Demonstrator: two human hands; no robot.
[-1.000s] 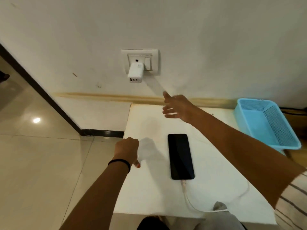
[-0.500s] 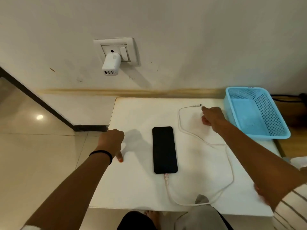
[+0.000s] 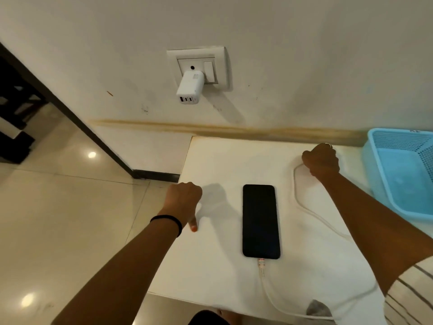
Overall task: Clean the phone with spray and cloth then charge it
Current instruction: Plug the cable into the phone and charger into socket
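A black phone (image 3: 261, 221) lies flat, screen up, in the middle of the white table (image 3: 218, 266). A white charging cable (image 3: 302, 202) is plugged into its near end, loops off the front edge and runs back up the right side. My right hand (image 3: 321, 162) is closed over the cable's far end near the back of the table. My left hand (image 3: 184, 200) rests as a loose fist on the table's left edge, thumb down, holding nothing. A white charger (image 3: 189, 89) sits in the wall socket (image 3: 198, 66) above the table, its ports bare.
A light blue plastic basket (image 3: 403, 174) stands at the table's back right corner, beside my right hand. Beige tiled floor (image 3: 58, 219) lies to the left, with a dark doorway beyond. My knee shows below the table's front edge.
My right hand came back from the wall side, went to the cable's free end by the basket and closed on it. The view swung right then left. My left hand stayed put.
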